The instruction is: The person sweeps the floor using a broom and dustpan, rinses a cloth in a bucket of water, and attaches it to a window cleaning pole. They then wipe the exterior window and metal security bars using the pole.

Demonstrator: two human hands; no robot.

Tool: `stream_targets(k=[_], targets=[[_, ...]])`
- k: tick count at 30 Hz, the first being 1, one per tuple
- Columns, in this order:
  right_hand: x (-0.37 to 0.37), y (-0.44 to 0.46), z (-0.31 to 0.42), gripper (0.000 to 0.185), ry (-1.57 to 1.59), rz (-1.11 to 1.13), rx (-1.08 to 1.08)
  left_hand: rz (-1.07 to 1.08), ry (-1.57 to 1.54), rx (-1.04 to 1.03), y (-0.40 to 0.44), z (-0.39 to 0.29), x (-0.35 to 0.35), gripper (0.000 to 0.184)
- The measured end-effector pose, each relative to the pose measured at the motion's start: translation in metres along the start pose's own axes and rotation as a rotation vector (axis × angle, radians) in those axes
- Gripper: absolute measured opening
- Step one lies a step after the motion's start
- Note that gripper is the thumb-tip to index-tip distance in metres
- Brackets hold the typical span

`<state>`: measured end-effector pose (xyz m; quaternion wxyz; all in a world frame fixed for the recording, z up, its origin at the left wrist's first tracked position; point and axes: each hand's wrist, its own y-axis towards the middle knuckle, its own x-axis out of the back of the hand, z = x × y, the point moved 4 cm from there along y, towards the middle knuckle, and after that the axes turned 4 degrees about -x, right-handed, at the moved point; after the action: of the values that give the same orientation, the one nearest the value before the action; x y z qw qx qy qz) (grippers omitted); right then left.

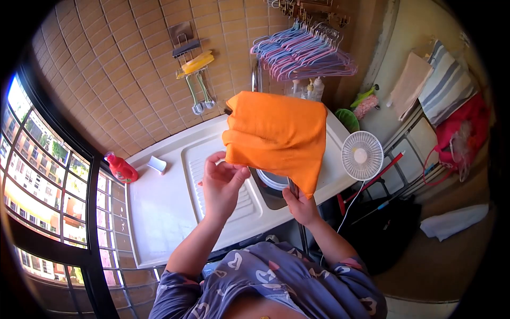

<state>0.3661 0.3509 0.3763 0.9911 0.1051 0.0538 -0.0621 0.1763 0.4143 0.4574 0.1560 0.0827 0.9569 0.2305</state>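
Observation:
A bright orange cloth is held up over the sink, creased and drooping to a point at its lower right. My left hand is at the cloth's lower left edge, its thumb and forefinger close together on the hem and the other fingers curled. Below the drooping corner, my right hand is closed around a slim dark pole, with its thumb upward. The cloth hides the pole's upper part. A small dark tip sticks out at the cloth's upper left.
Beneath the cloth is a white sink counter with a ribbed washboard and a basin holding a white-rimmed tub. A red bottle stands left. Pastel hangers hang above. At right are a white fan and folded rack.

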Motion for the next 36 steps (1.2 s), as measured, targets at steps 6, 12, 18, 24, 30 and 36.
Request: stream_targets(k=[6,12,18,24,30,36], targets=[[0.013,0.009,-0.011,0.018,-0.063,-0.048,0.004,0.171,-0.131,0.321,-0.06,0.011,-0.01,0.027],[0.013,0.005,-0.034,0.021,-0.057,0.094,-0.315,-0.041,-0.283,0.474,-0.006,0.006,-0.001,0.033],[0.0,0.008,-0.033,0.023,-0.224,0.069,-0.136,-0.14,-0.511,0.599,-0.05,0.024,-0.001,0.018],[-0.006,0.006,-0.033,0.023,-0.079,0.112,-0.22,-0.24,-0.152,0.276,-0.081,0.032,0.044,0.026],[-0.018,0.004,-0.042,0.017,-0.136,0.185,-0.249,0.201,1.042,-0.719,-0.014,-0.068,0.001,0.041],[-0.039,0.002,-0.035,0.019,-0.304,0.146,-0.032,0.309,1.122,-0.739,-0.001,-0.063,-0.017,0.042]])
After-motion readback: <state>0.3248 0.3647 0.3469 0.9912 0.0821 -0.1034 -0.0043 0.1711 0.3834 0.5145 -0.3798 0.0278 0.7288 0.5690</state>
